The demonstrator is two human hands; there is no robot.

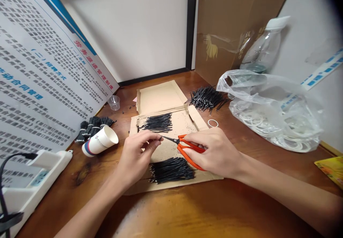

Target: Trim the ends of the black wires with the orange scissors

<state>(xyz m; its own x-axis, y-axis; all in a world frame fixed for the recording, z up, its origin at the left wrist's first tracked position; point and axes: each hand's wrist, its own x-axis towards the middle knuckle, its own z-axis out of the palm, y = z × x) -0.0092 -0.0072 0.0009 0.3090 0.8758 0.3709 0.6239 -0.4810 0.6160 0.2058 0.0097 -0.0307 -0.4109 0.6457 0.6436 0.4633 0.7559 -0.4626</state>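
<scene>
My right hand [214, 152] grips orange-handled scissors [187, 148], blades pointing left. My left hand [138, 152] pinches a thin black piece between thumb and fingers, right at the scissor tips [163, 137]. Both hands hover over a flattened cardboard box [160, 98]. On the cardboard lie two piles of short black wires, one at the back [158, 123] and one at the front [171, 169].
A tipped paper cup [100, 141] and bundled black wires [92, 127] lie at left, beside a power strip [34, 177]. Another wire heap [207, 98], a rubber band [213, 123], a plastic bag of bands [273, 113] and a bottle [264, 48] are at right.
</scene>
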